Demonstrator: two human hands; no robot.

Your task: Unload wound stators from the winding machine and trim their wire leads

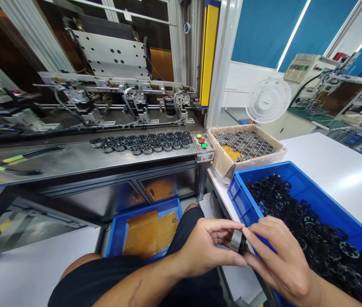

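Both my hands meet low in the view, over my lap, on one small round metal part [237, 241] with a shiny silver rim and dark core. My left hand [205, 251] pinches it between thumb and fingers from the left. My right hand [275, 251] closes its fingertips on it from the right, resting on the near edge of a blue bin [299, 187] heaped with black ring-shaped parts [315, 230].
A cardboard box [222, 160] of grey ring parts sits beyond the bin on the white table. Several similar rings [142, 143] line the steel machine shelf, beside a three-button panel [202, 141]. Pliers [17, 164] lie at left. A second blue bin [118, 230] stands on the floor. A white fan [268, 100] stands behind.
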